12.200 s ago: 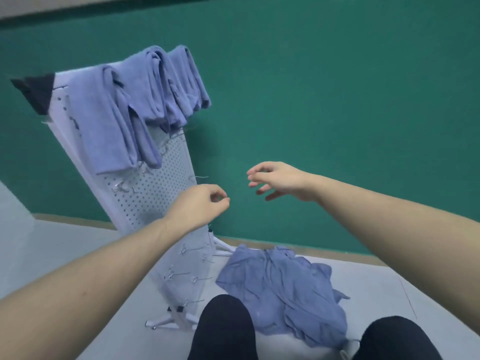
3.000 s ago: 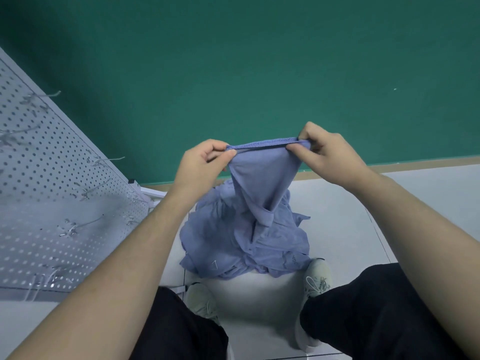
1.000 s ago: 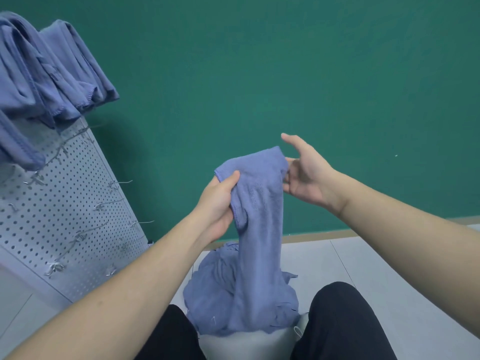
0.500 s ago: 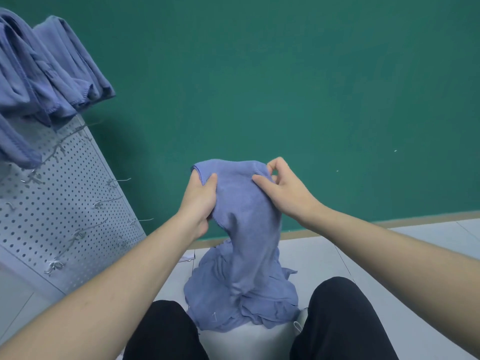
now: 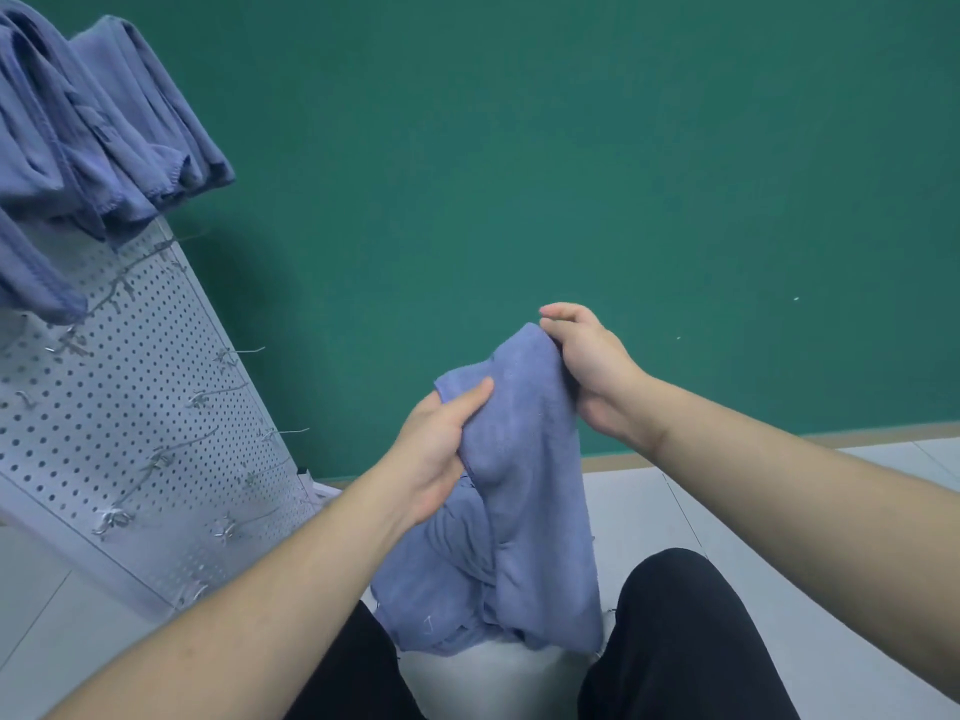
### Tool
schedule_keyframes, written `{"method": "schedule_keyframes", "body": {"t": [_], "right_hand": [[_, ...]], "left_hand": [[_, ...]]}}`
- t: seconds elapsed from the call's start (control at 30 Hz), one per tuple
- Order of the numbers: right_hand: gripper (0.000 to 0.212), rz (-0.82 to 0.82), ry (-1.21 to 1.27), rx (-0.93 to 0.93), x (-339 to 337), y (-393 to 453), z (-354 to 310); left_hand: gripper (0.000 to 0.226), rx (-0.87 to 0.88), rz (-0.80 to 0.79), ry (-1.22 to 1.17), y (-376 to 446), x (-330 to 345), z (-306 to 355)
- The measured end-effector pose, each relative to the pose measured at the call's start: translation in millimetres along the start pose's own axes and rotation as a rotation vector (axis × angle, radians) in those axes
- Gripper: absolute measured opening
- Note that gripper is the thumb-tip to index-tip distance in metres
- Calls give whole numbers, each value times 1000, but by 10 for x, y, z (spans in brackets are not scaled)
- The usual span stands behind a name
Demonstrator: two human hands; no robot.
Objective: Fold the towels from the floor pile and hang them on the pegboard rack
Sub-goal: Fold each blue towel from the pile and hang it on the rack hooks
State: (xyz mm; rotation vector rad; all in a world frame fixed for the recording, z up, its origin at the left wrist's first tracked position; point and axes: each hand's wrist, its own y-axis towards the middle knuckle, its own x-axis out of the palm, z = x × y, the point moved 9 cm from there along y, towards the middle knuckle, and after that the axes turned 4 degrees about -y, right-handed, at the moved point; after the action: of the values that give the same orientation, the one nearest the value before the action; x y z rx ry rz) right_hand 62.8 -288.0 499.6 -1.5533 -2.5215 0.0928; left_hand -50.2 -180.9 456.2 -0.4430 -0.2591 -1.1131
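Towel (image 5: pixel 524 439), folded, gripped at top by left hand (image 5: pixel 436 454) and right hand (image 5: pixel 592 366), fingers clenched on cloth. Fold likely lost if grip loosened; tail below fingers may be snagged on floor pile (image 5: pixel 431 589).

Green wall (image 5: pixel 571 148) behind, tan baseboard (image 5: pixel 883 431) along its foot, light tiled floor (image 5: pixel 649 511) below.

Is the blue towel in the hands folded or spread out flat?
Folded. The towel hangs doubled over, a narrow strip between the left hand and right hand.
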Motion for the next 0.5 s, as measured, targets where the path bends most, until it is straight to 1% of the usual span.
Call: {"method": "schedule_keyframes", "body": {"t": [0.07, 0.13, 0.17, 0.2, 0.23, 0.27, 0.3, 0.33, 0.37, 0.4, 0.43, 0.47, 0.5], "right_hand": [[15, 50, -336, -160, -117, 55, -135], [16, 91, -587, -335, -175, 76, -266], [16, 106, -634, -363, -187, 87, -265], [15, 125, -622, -343, -209, 97, -226], [12, 148, -552, -275, -235, 108, -142], [10, 143, -438, -163, -243, 109, -23], [20, 90, -301, -32, -191, 99, 119], [33, 0, -174, 103, -99, 75, 267], [46, -105, -99, 224, 3, 25, 402], [60, -215, -81, 313, 85, -34, 513], [70, -315, -100, 373, 145, -115, 597], [70, -377, -139, 400, 171, -170, 663], [63, -401, -191, 391, 180, -192, 691]], "left_hand": [[20, 39, 94, -5, -3, -78, 40], [19, 92, 128, 32, 6, -116, 144], [19, 120, 137, 66, 13, -113, 195], [19, 146, 144, 94, 16, -98, 245], [18, 164, 153, 98, 25, -85, 281], [18, 172, 163, 75, 37, -75, 306], [18, 176, 170, 44, 62, -74, 323], [18, 182, 179, 14, 78, -77, 348], [19, 190, 186, -8, 97, -93, 374], [19, 199, 192, -24, 113, -110, 401], [19, 206, 197, -24, 131, -138, 425], [19, 202, 200, -7, 143, -161, 441], [20, 188, 201, 27, 153, -180, 445]]}}
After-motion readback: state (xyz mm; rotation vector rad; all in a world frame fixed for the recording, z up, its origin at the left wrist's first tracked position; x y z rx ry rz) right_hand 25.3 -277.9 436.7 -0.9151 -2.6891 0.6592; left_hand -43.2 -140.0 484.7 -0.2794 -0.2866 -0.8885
